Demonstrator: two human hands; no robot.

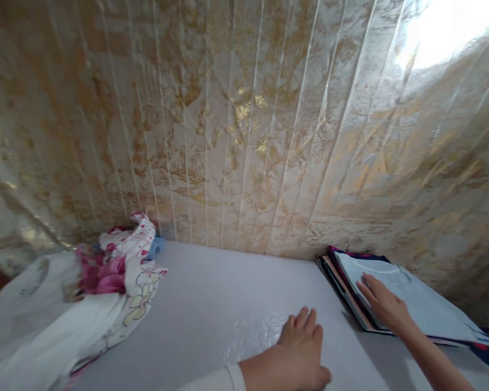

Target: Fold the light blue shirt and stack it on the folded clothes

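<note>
My right hand (385,304) lies with its fingers stretched out on a folded light-blue shirt (415,296). That shirt tops a stack of folded clothes (342,290) at the right, whose dark, pink and grey edges show on the left side. Over the white table (212,288), at the lower middle, my left hand (301,347) has its fingers apart and holds nothing. It is nearest the bare tabletop and the stack; whether it touches the surface I cannot tell.
On the left is a loose heap of clothes (57,320), white, pink and patterned, with a small blue piece (157,247) behind. A shiny gold-and-white patterned wall covering (236,136) rises at the table's back edge. Bright light reflects at its upper right.
</note>
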